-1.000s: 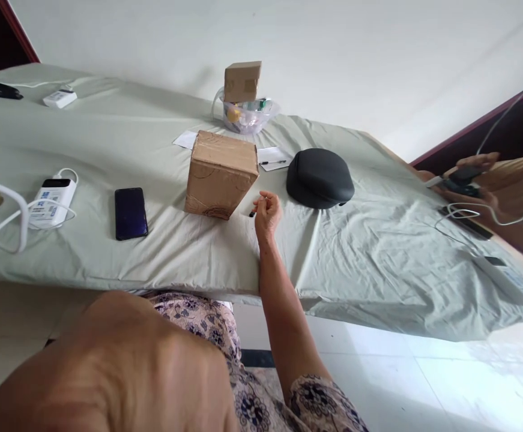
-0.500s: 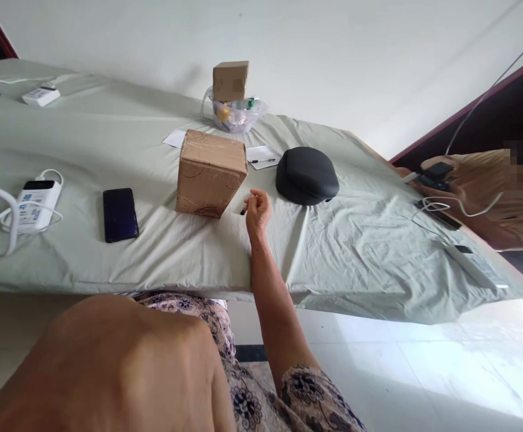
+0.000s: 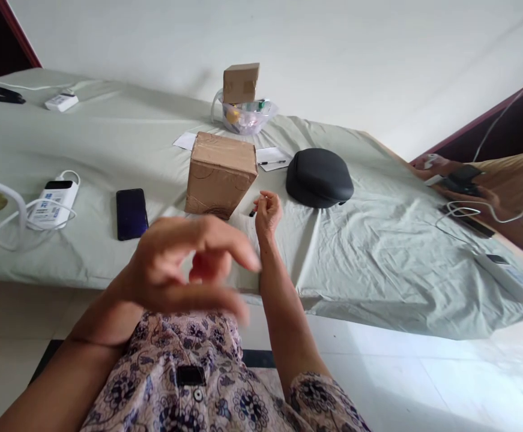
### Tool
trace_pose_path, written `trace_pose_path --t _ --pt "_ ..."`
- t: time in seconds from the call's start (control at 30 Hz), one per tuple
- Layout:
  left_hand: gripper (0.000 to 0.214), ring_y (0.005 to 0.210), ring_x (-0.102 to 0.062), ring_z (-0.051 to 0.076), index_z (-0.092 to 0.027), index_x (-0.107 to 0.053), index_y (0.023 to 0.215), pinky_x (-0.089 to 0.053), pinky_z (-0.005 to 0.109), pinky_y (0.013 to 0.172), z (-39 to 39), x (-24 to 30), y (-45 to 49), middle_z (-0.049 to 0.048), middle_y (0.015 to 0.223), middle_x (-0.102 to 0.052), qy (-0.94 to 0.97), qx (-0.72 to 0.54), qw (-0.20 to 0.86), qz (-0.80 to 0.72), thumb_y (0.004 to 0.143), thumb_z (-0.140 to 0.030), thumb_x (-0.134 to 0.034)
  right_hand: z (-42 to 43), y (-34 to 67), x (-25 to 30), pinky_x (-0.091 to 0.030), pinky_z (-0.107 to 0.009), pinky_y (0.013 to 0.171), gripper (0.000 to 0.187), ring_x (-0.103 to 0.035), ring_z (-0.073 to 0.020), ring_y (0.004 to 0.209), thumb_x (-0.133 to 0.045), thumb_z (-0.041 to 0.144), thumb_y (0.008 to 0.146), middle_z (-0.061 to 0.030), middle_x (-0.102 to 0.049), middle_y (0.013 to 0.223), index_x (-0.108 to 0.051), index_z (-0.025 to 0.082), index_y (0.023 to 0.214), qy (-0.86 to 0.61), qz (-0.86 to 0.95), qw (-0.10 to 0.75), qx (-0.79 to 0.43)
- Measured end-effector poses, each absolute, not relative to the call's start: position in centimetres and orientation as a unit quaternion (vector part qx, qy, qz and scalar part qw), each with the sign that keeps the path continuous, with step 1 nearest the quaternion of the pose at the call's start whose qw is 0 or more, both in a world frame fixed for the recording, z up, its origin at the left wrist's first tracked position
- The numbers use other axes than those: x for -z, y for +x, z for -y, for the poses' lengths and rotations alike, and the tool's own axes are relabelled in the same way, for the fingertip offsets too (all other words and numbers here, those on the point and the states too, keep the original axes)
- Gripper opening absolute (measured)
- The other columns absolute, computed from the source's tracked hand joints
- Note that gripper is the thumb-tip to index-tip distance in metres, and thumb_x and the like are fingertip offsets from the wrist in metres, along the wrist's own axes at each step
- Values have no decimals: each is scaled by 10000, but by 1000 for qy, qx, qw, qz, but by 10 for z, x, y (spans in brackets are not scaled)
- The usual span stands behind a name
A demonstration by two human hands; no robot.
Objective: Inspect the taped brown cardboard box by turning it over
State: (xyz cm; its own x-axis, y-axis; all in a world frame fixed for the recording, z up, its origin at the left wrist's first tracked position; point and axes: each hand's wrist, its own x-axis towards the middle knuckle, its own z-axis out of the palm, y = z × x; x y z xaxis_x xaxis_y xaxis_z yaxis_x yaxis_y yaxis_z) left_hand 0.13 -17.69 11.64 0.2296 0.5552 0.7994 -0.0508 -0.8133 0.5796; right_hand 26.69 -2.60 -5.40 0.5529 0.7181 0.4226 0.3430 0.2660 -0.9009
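Observation:
Close to the camera, my left hand hangs in the air above the table's front edge, slightly blurred. Its thumb and index finger are spread apart, the other fingers curl inward, and nothing shows in it. My right hand rests on the cloth with curled fingers. From its left side pokes the dark end of a small pen-like thing; the rest is hidden by the fingers. Just left of that hand stands a brown cardboard box. A black rounded case lies to its right.
Behind the box, a clear plastic basket carries a smaller carton. A pen lies on white paper. On the left are a phone and a white power bank with cable. Another person's hand is at far right.
My left hand has come down from near the camera to over the table edge, its thumb and index finger spread. The view has shifted slightly left. My right hand stays beside the box.

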Motion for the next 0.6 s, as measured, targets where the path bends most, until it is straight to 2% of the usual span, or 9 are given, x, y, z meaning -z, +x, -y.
trace_pose_path --t 0.03,0.07,0.17,0.23,0.3,0.37,0.43,0.5,0.6 --pt "217 446 -450 43 -240 -660 829 -388 201 438 154 -115 4 -44 624 -561 747 -594 272 -123 949 -419 -677 26 266 54 -418 -226 560 194 -536 -104 562 -513 341 905 39 -582 690 -613 194 981 -586 451 658 -143" --pt "202 457 -459 44 -234 -635 829 -388 195 457 132 -112 6 -53 606 -543 728 -613 271 -145 954 -386 -677 26 266 55 -418 -227 558 225 -535 -105 560 -518 387 915 35 -581 694 -614 194 981 -584 451 660 -144" --pt "395 429 -420 61 -217 -540 735 -349 207 445 76 -88 8 -70 519 -428 651 -665 273 -245 943 -537 -640 27 262 56 -430 -238 557 370 -537 -113 561 -480 536 944 18 -582 708 -618 194 972 -578 458 658 -150" --pt "536 436 -412 75 -214 -448 650 -368 226 473 45 -65 10 -63 512 -371 579 -707 262 -310 955 -646 -534 28 260 57 -457 -254 581 461 -557 -126 590 -426 612 956 0 -597 737 -624 197 981 -570 477 652 -154" --pt "575 530 -492 96 -212 -445 655 -448 243 586 20 -39 13 -40 571 -436 524 -732 234 -366 929 -714 -508 30 258 59 -492 -277 628 522 -588 -142 648 -386 665 958 -22 -626 801 -626 206 1024 -555 509 639 -156" --pt "577 773 -619 148 -208 -540 797 -512 280 762 2 -12 16 12 764 -574 510 -731 231 -390 852 -782 -566 30 256 61 -518 -303 681 562 -611 -161 719 -387 709 945 -40 -648 884 -615 218 1095 -534 548 624 -158" --pt "718 1020 -648 217 -203 -580 1115 -520 345 910 -8 15 18 85 1042 -641 523 -690 289 -407 788 -842 -579 29 255 64 -529 -328 721 607 -621 -183 783 -411 749 923 -53 -655 947 -602 223 1159 -516 585 605 -158" --pt "885 1156 -624 281 -196 -495 1332 -497 423 1016 -12 37 18 134 1179 -624 554 -623 345 -431 754 -857 -605 28 254 66 -532 -349 740 670 -626 -209 840 -442 792 894 -66 -658 989 -591 224 1216 -514 619 573 -156" --pt "1009 1284 -575 327 -200 -342 1497 -459 472 1107 -11 57 18 164 1322 -587 603 -552 380 -432 736 -713 -762 26 253 71 -541 -407 810 779 -634 -262 943 -512 850 832 -91 -667 1049 -566 224 1292 -539 664 504 -120"
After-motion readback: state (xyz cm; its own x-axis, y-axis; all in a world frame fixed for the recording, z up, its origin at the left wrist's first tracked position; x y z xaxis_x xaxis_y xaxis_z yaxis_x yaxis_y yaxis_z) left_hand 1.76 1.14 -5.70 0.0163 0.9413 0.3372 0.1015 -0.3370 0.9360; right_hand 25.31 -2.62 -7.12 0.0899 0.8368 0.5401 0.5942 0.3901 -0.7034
